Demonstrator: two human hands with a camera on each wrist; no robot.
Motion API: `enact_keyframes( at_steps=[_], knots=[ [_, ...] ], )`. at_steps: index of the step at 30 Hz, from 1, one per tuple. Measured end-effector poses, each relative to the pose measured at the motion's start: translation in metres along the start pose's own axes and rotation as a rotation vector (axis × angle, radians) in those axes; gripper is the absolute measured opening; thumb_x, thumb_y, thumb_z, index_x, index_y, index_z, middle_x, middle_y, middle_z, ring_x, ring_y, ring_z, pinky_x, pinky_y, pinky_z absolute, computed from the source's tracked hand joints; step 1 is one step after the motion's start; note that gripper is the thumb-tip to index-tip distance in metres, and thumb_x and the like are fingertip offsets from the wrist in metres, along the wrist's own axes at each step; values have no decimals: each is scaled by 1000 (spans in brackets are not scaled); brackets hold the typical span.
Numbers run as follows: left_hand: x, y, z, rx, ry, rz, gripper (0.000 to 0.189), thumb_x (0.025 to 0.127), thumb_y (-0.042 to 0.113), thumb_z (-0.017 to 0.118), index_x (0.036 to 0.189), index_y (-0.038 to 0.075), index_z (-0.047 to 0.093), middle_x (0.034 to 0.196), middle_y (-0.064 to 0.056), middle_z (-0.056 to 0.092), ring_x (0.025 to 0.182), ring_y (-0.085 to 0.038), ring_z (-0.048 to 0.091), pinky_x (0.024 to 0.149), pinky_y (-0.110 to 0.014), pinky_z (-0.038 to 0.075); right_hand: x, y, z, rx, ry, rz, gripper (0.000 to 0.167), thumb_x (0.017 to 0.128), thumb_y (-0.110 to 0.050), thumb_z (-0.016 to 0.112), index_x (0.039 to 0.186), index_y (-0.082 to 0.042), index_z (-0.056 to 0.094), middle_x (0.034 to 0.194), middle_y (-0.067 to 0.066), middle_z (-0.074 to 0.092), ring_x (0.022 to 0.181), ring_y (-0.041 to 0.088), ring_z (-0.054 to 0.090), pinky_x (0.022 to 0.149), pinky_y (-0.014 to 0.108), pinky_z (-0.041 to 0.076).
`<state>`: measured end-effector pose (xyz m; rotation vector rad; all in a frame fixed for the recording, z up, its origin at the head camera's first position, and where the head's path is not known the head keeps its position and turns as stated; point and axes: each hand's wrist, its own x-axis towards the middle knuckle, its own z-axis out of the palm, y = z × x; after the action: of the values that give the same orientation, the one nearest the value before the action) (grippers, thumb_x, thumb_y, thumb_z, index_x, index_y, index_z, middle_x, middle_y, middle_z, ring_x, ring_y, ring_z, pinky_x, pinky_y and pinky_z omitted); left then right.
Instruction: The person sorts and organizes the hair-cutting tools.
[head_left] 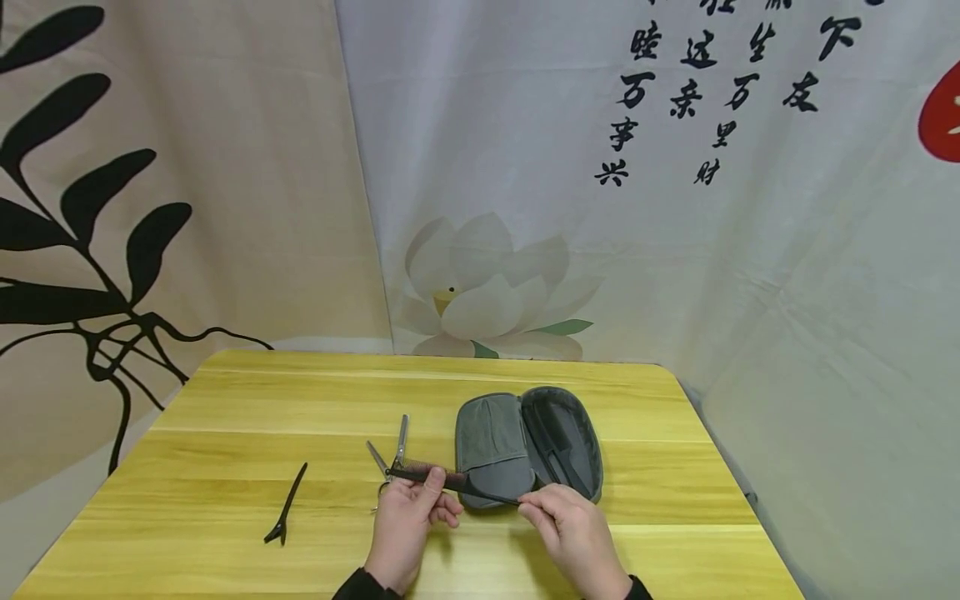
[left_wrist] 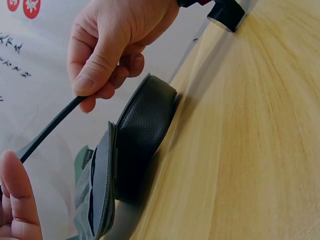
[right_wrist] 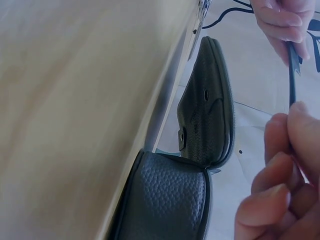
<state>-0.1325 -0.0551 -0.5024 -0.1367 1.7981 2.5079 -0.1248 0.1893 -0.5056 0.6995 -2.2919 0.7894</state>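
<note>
Both hands hold a dark tail comb [head_left: 454, 482] above the wooden table, close in front of an open case. My left hand [head_left: 408, 525] pinches its toothed end between thumb and fingers. Out at the thin tail, my right hand [head_left: 573, 529] grips the tip with thumb and forefinger; the left wrist view shows this pinch on the tail [left_wrist: 52, 127]. A grey zip case [head_left: 491, 433] lies spread open behind the comb, black items [head_left: 553, 437] in its right half. Metal scissors [head_left: 402, 433] with parted blades lie behind my left hand, which partly hides them.
A black hair clip [head_left: 287, 504] lies on the table [head_left: 187, 500] to the left of my hands. Behind the table's far edge hangs a curtain [head_left: 517, 167] printed with a lotus, leaves and black characters.
</note>
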Motion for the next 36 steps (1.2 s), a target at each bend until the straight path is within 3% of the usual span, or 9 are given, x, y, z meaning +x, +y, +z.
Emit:
enact_keyframes(
  at_steps=[5,9,11,14,22,25,30,36],
  knots=[
    [1,-2,0,9,-5,-11,45,108,29,67,126,-11,58,78,-6,77,63,-14,71,64,-29,64,0,2,0,21,4,-14,20,80,-10,91,95,-20,81,89,-14,74,78,1,67,71,7,50],
    [1,-4,1,27,-28,-35,39,105,23,71,122,-9,59,77,-6,76,64,-15,72,69,-29,65,1,4,0,40,23,-5,18,83,-9,89,95,-20,81,89,-13,75,77,1,67,70,10,51],
    [2,-6,1,23,-44,-52,35,103,20,73,120,-6,59,84,-7,75,70,-16,73,72,-30,65,1,4,-1,67,39,25,14,86,-8,87,94,-17,81,88,-12,75,75,-1,65,67,10,50],
    [4,-8,1,14,-46,-87,31,104,16,71,121,-6,57,96,-9,73,78,-18,74,74,-30,66,1,4,-3,115,64,115,11,88,-6,85,94,-15,81,88,-12,75,74,-5,61,64,10,48],
    [4,-13,-2,43,-20,-142,41,110,19,63,134,-11,46,112,-13,66,91,-18,74,82,-30,66,2,7,-5,229,108,464,6,94,-9,81,91,-14,82,76,-11,68,61,-3,49,53,16,44],
    [4,-14,-3,20,-49,-168,50,110,20,62,141,-13,39,120,-18,63,95,-19,75,86,-31,66,2,10,-6,251,108,533,4,96,-14,80,92,-14,82,79,-9,72,61,-1,51,53,19,46],
    [5,-15,-6,-11,-145,-232,68,113,25,57,153,-20,24,137,-27,53,99,-20,75,92,-34,65,1,13,-6,255,101,577,4,97,-16,80,94,-14,82,85,-7,77,64,-1,55,57,21,49],
    [7,-22,-8,-56,-253,-287,71,114,26,55,154,-23,23,123,-17,58,100,-21,75,95,-36,65,2,13,-6,265,81,627,6,97,-18,80,94,-14,82,78,-6,73,62,0,53,55,21,47]
  ],
)
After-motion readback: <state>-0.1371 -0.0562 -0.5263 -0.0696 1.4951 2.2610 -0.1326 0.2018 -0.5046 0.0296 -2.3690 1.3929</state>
